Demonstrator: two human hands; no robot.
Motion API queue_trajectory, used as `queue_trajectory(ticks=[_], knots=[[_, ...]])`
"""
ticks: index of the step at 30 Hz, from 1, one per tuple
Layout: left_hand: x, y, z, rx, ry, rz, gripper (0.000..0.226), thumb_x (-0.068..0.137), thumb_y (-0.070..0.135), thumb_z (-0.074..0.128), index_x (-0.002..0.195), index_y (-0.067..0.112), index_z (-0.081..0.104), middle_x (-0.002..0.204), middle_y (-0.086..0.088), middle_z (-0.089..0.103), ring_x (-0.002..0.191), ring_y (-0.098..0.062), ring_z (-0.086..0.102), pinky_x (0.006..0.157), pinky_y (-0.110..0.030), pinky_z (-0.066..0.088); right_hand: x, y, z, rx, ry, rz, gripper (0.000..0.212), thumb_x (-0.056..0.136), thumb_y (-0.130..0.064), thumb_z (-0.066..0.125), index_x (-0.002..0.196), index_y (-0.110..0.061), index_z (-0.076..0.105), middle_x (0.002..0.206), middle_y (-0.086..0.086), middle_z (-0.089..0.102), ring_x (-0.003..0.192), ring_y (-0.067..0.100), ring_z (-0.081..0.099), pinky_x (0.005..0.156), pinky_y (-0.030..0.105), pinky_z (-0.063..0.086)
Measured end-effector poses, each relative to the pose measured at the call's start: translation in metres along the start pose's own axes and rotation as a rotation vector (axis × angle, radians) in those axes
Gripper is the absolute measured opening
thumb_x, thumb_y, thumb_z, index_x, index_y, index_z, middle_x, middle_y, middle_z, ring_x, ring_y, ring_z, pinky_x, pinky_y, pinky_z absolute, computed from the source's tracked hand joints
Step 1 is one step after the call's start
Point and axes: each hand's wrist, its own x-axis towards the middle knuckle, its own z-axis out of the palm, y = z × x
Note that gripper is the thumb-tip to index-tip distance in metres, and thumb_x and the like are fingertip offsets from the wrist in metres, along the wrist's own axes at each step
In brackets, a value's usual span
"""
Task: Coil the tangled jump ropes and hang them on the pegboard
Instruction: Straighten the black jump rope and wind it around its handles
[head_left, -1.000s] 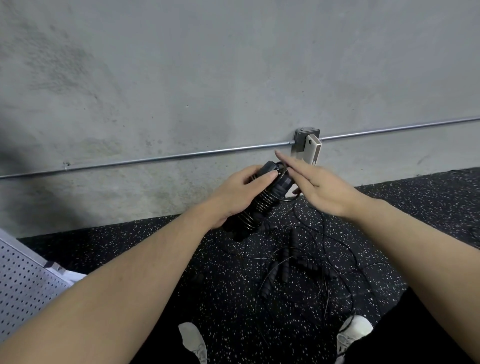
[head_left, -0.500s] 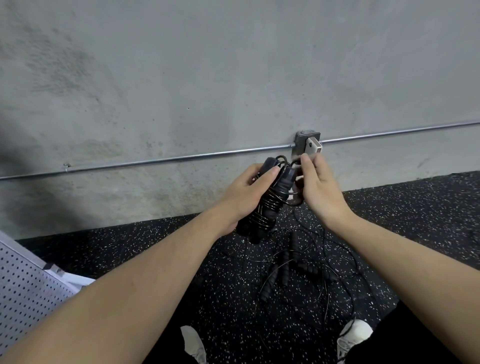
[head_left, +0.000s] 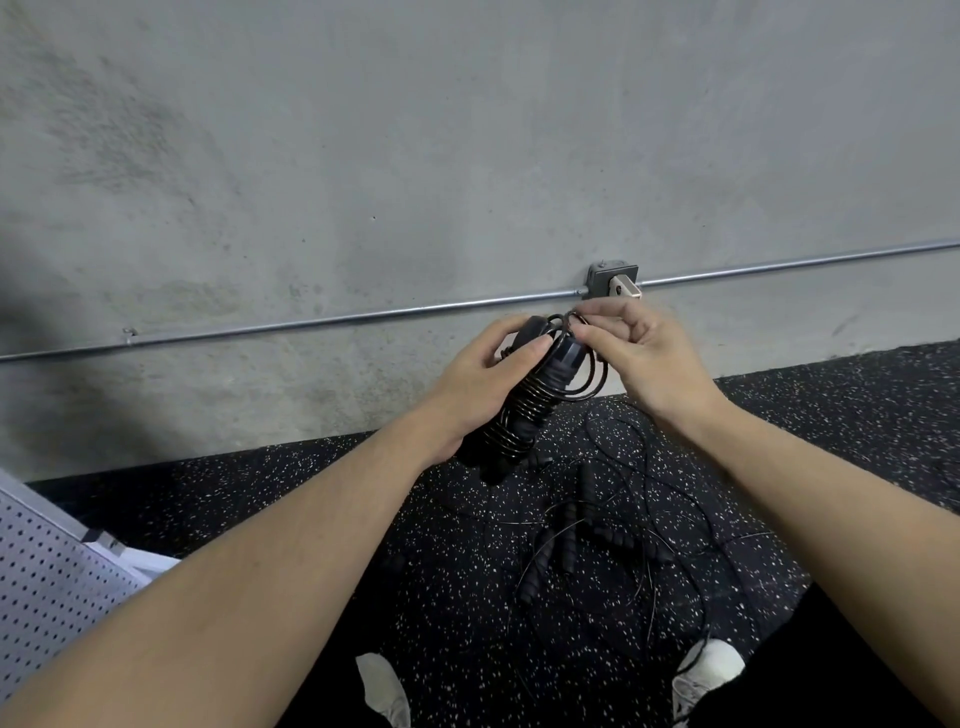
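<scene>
My left hand (head_left: 480, 379) grips a black jump rope bundle (head_left: 524, 415), its two handles held together with thin cord wound round them in many turns. My right hand (head_left: 639, 358) pinches the loose cord loops (head_left: 589, 374) at the bundle's upper end. Below on the floor lies a tangle of other black jump ropes (head_left: 582, 535), with ribbed handles and thin cords spread out. A white perforated pegboard (head_left: 47, 582) shows at the lower left edge.
A grey concrete wall rises ahead, with a metal conduit pipe (head_left: 311, 325) and a junction box (head_left: 613, 280) on it. The floor is black speckled rubber (head_left: 857, 415). My two white shoes (head_left: 387, 693) stand at the bottom, close to the tangle.
My right hand went from flat fingers over the bundle's top to pinching the cord loops at its upper end. The bundle has lifted slightly.
</scene>
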Motion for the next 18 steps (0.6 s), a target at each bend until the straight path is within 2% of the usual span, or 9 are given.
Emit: queue_trajectory(ticks=[2,6,10,13,15,18], knots=[[0.000,0.000,0.000,0.033,0.002,0.016,0.018,0.096,0.041,0.067,0.112,0.048,0.068,0.096,0.000,0.074,0.076,-0.013,0.072,0.066,-0.028,0.057,0.000,-0.002,-0.003,-0.047,-0.039,0.000,0.017,0.091,-0.006,0.068,0.106,-0.015,0.069,0.087,-0.008,0.078,0.085,0.003,0.072,0.081,0.014,0.050],[-0.001,0.001,-0.002,0.129,-0.017,0.040,0.018,0.095,0.040,0.068,0.111,0.050,0.066,0.087,0.002,0.071,0.067,-0.009,0.069,0.062,-0.025,0.057,-0.001,-0.007,-0.011,-0.066,-0.114,0.030,0.021,0.088,0.000,0.068,0.103,-0.016,0.072,0.087,-0.012,0.078,0.085,0.001,0.072,0.081,0.013,0.052],[-0.001,0.002,-0.007,0.189,-0.059,0.061,0.020,0.096,0.041,0.066,0.114,0.050,0.066,0.095,-0.002,0.071,0.071,-0.010,0.072,0.065,-0.026,0.056,-0.002,-0.009,-0.014,0.024,-0.157,0.112,0.025,0.070,-0.014,0.076,0.094,-0.017,0.078,0.095,0.000,0.079,0.092,0.014,0.071,0.091,0.028,0.056],[0.001,0.001,-0.010,0.274,-0.058,0.104,0.019,0.096,0.045,0.066,0.114,0.050,0.068,0.095,0.005,0.074,0.082,-0.008,0.073,0.077,-0.029,0.057,-0.001,-0.010,-0.016,0.091,-0.185,0.166,0.019,0.062,-0.014,0.079,0.080,-0.019,0.082,0.095,0.004,0.078,0.092,0.018,0.072,0.090,0.029,0.057],[0.002,0.001,-0.012,0.337,-0.077,0.126,0.022,0.096,0.046,0.066,0.117,0.049,0.068,0.099,0.009,0.076,0.092,-0.008,0.073,0.090,-0.032,0.056,-0.002,-0.011,-0.017,0.075,-0.205,0.165,0.017,0.062,-0.012,0.078,0.075,-0.021,0.082,0.090,0.002,0.079,0.087,0.014,0.073,0.085,0.024,0.057],[0.002,0.002,-0.012,0.427,-0.130,0.103,0.019,0.097,0.048,0.062,0.115,0.055,0.067,0.101,0.016,0.076,0.095,-0.002,0.070,0.097,-0.030,0.052,-0.002,-0.011,-0.022,-0.022,-0.238,0.135,0.015,0.061,-0.014,0.079,0.073,-0.022,0.082,0.086,-0.004,0.078,0.085,0.007,0.072,0.081,0.016,0.053]])
